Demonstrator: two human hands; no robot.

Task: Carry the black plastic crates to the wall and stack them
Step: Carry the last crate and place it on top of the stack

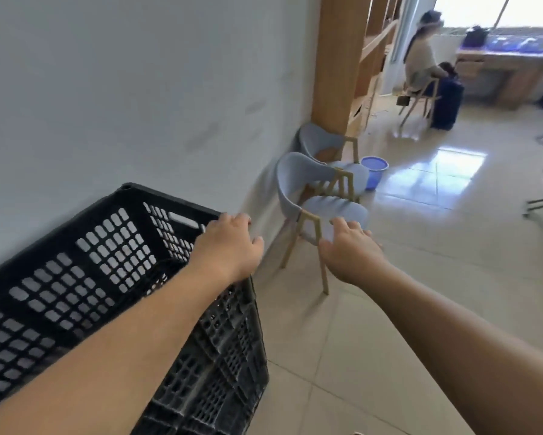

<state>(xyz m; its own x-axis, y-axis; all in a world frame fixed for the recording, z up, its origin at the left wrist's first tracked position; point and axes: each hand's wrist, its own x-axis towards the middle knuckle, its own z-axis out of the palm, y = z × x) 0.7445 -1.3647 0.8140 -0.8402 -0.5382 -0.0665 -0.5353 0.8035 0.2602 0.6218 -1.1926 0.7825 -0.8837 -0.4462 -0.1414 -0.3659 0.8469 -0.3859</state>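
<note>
While gripping black crate point(91, 262) by its rim with left hand point(229, 246), atop the stack point(220, 372) at the wall point(106, 89), right hand point(351, 252) slack and empty, treat as stiff, likely light but bulky; take both handle slots point(183, 219).

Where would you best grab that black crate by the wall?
By the oblong handle slot high in the short end wall of the black crate, hooking in from outside that end; the mesh holes elsewhere look too small for a grip.
</note>
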